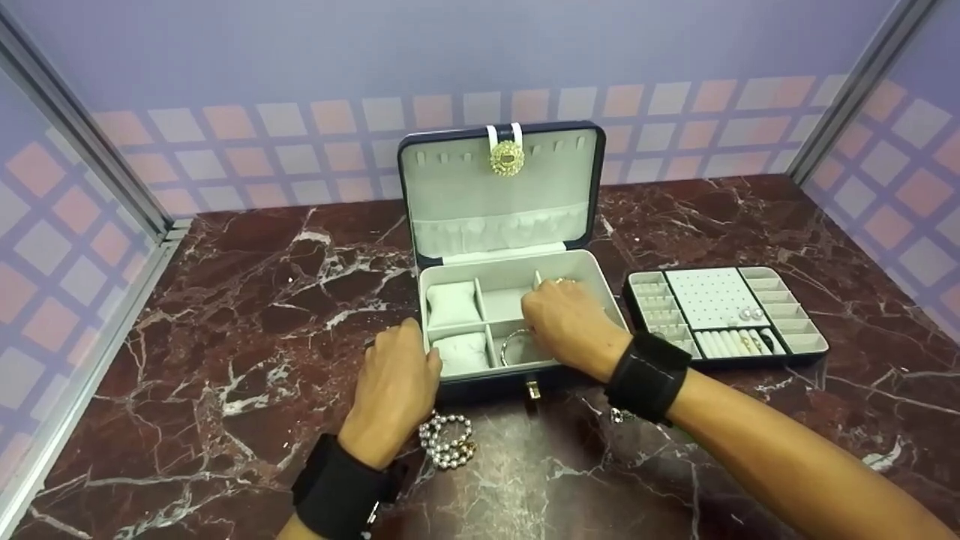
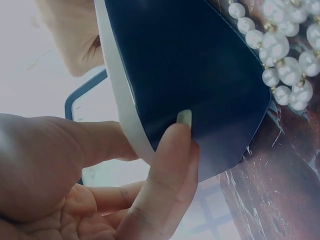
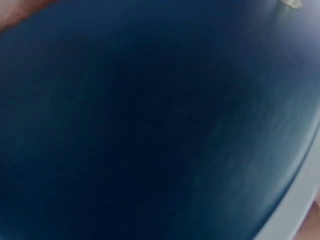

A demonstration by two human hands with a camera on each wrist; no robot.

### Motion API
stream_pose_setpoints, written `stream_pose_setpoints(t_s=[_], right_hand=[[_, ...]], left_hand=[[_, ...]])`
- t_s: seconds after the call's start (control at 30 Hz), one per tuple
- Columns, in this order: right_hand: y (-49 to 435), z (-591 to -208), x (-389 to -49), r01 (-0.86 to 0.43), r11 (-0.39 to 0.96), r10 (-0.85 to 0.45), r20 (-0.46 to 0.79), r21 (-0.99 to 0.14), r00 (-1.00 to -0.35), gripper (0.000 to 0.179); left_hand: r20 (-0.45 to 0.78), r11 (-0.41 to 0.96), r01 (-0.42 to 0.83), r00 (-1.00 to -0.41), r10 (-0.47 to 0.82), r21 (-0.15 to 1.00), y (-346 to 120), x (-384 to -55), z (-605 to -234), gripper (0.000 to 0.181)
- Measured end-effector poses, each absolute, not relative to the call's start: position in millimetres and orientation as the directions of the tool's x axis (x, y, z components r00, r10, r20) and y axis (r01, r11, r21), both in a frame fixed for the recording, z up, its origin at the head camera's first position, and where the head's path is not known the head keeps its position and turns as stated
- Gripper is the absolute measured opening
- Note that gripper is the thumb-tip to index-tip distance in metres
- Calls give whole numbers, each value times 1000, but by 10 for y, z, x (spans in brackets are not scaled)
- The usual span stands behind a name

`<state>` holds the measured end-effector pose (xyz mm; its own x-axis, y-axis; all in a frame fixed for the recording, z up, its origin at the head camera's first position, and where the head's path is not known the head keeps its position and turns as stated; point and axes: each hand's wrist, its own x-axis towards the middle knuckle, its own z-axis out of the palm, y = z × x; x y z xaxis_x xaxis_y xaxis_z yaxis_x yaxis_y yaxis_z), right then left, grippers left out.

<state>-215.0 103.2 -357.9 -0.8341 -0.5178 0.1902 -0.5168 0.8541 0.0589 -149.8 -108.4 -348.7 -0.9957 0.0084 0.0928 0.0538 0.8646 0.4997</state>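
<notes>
A navy jewelry box stands with its lid raised, showing a pale lining and divided compartments. At its front left corner my left hand grips the wall, thumb inside the rim and fingers against the outer side in the left wrist view. My right hand reaches down into the right-hand compartments. Its fingertips are hidden, and I cannot tell whether they hold anything. A bit of gold jewelry shows just behind its knuckles. A silvery bangle stands in the front middle compartment, beside this hand.
Two cushions fill the box's left compartments. Beaded pearl bracelets lie before the box. A divided tray with pearl earrings and rings sits to the right. A small silvery piece lies by the right wrist.
</notes>
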Motion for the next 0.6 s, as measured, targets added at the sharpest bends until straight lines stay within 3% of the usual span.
stream_pose_setpoints(t_s=[0.2,0.3,0.6], right_hand=[[916,-3577,-2133,-450,879,-474,174,159,-863,13],[884,-3590,-2127,-445,876,-476,184,188,-860,13],[867,-3604,-2207,-402,904,-417,95,146,-904,8]], left_hand=[[71,863,43,-997,8,504,-1084,-1499,-3476,18],[83,865,52,-997,12,500,-1089,-1495,-3485,18],[93,865,60,-996,15,498,-1093,-1510,-3498,16]])
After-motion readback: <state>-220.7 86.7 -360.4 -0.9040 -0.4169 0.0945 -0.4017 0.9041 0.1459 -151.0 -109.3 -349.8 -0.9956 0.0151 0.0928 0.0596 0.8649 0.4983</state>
